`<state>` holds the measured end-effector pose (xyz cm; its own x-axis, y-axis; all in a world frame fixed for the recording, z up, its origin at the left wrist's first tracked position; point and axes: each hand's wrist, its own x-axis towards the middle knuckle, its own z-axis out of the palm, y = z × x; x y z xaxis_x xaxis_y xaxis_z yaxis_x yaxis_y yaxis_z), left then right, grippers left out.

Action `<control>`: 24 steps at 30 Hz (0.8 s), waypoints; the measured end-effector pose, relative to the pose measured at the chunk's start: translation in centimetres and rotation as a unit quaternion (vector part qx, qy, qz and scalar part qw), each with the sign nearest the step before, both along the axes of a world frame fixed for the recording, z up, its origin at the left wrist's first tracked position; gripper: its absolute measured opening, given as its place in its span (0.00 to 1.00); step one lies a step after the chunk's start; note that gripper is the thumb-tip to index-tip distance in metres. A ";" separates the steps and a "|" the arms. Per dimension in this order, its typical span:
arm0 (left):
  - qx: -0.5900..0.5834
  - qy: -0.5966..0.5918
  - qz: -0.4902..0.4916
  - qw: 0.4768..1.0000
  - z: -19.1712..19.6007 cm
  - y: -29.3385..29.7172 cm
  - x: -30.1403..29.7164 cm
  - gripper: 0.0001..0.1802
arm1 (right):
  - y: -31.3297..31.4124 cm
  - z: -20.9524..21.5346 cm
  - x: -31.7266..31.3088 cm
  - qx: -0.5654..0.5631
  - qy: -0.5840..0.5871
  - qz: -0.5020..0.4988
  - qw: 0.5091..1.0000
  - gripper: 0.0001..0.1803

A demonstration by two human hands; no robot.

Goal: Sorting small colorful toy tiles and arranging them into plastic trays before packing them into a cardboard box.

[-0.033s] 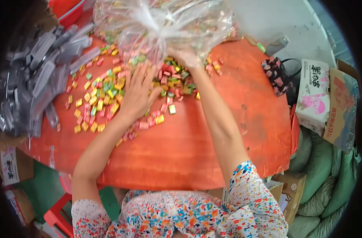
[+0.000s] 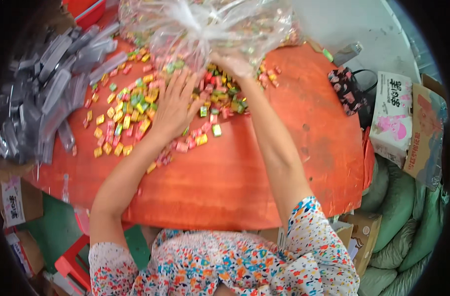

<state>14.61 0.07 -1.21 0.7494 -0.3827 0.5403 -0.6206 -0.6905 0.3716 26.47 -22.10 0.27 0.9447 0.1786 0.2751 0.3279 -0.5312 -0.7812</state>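
The small wrapped pieces [image 2: 137,106] lie on the red table [image 2: 225,180], on the near side of the clear plastic bag [image 2: 257,27]. They are little blocks with straight edges, and each one is in a coloured wrapper: most are yellow, many are pink or red, and some are green. Several wrappers shine a little in the light. To the near left of the bag they make a loose layer, with single pieces apart at its border; directly before the bag they are heaped more thickly and look darker. The bag itself is thin, wrinkled and transparent, gathered into a whitish bunch, and similar colours show through it.

The left hand [image 2: 177,106] is just before the bag, palm down over the pieces. Its grip is open, the fingers long and somewhat spread, and I see nothing held in it. The right hand [image 2: 233,65] is at the near edge of the bag; its fingers are partly hidden and blurred, so I cannot tell how far its grip is closed or whether it holds something.
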 end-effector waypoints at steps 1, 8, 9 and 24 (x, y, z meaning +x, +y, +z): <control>0.006 0.014 0.007 1.000 -0.3 0.3 0.1 0.35 | 0.9 0.2 -1.5 0.006 0.014 0.007 1.000 0.25; 0.010 0.033 -0.024 0.999 0.2 -0.1 2.1 0.32 | 0.3 -1.0 -6.1 -0.068 -0.007 -0.089 0.994 0.31; 0.013 0.085 -0.031 0.996 0.4 0.6 2.4 0.32 | 1.2 -0.8 -7.1 -0.100 0.017 -0.058 0.993 0.31; -0.664 0.239 -0.036 0.707 6.1 2.8 8.1 0.17 | 10.2 6.0 -19.0 -0.041 -0.115 0.058 0.991 0.16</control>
<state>22.66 2.89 4.90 0.9726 0.1775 0.1499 -0.2197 0.4928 0.8420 7.51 -11.88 6.24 0.8303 0.3136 0.4608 0.5552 -0.5376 -0.6346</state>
